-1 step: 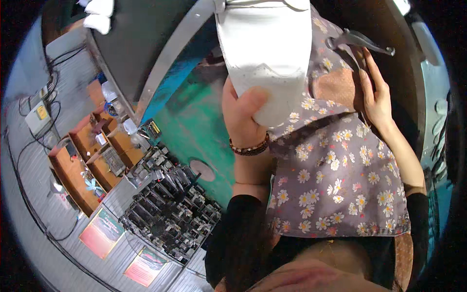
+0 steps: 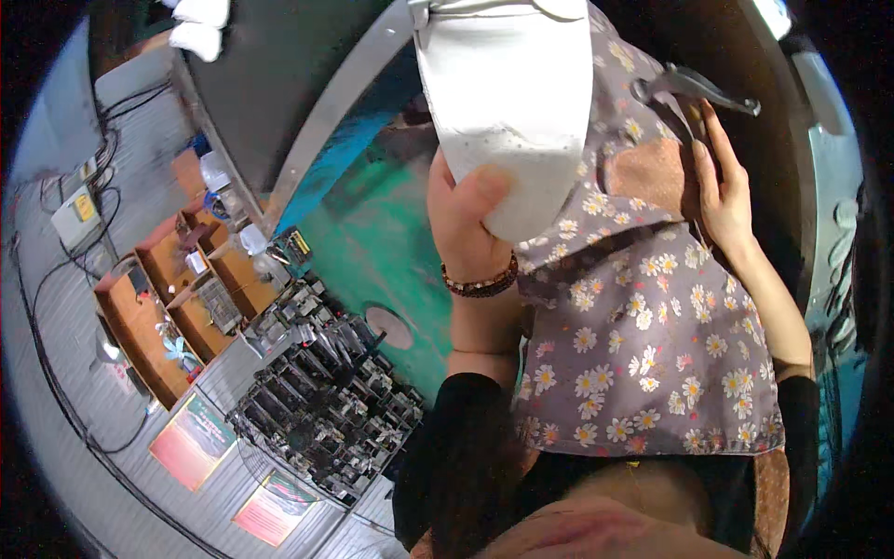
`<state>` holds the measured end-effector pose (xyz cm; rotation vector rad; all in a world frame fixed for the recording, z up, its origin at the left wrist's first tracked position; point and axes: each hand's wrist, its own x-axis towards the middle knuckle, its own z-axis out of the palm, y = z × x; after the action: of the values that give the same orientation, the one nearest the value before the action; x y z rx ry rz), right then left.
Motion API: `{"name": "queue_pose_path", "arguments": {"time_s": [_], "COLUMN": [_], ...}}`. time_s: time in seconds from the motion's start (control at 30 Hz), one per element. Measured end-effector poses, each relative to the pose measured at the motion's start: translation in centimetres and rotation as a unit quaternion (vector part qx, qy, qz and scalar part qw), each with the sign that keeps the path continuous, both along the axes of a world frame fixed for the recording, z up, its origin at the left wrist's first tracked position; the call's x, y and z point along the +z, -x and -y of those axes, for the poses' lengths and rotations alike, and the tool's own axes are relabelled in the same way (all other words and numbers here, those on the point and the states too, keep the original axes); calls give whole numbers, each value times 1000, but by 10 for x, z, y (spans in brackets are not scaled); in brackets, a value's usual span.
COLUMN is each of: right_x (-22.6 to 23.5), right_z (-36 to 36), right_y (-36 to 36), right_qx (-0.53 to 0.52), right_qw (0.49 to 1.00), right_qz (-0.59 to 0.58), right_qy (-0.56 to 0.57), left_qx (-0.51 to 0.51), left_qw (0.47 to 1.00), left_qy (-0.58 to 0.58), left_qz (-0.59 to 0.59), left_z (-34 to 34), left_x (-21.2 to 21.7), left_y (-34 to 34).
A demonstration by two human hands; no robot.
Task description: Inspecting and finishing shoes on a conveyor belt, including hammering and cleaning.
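Head view: green worktop (image 2: 372, 242), grey floor (image 2: 112, 447)

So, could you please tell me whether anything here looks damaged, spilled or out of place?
Nothing stands out. The left hand grips the white piece, and the right hand rests on the floral cloth near a metal lever.
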<state>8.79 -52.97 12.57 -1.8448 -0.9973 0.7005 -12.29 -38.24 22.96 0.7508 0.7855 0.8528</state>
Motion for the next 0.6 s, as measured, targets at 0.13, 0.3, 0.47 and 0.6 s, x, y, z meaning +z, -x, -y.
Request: {"name": "queue_pose_path", "arguments": {"time_s": [0.13, 0.3, 0.47, 0.6], "right_x": [-4, -3, 16, 31], "right_z": [4, 10, 11, 5], "right_y": [-2, -2, -9, -16], "right_qx": [7, 13, -14, -37], "right_qw": [999, 999, 996, 997], "right_qz": [-7, -18, -55, -24], "right_qy": [34, 32, 71, 70], "left_qx": [0, 69, 66, 118], "left_qw": [1000, 959, 934, 975], "left_qy": [-20, 114, 283, 174], "left_qz": [15, 252, 210, 74], "left_z": [-26, -74, -136, -192], "left_x": [-1, 10, 42, 65], "left_y": [19, 45, 80, 72]}}
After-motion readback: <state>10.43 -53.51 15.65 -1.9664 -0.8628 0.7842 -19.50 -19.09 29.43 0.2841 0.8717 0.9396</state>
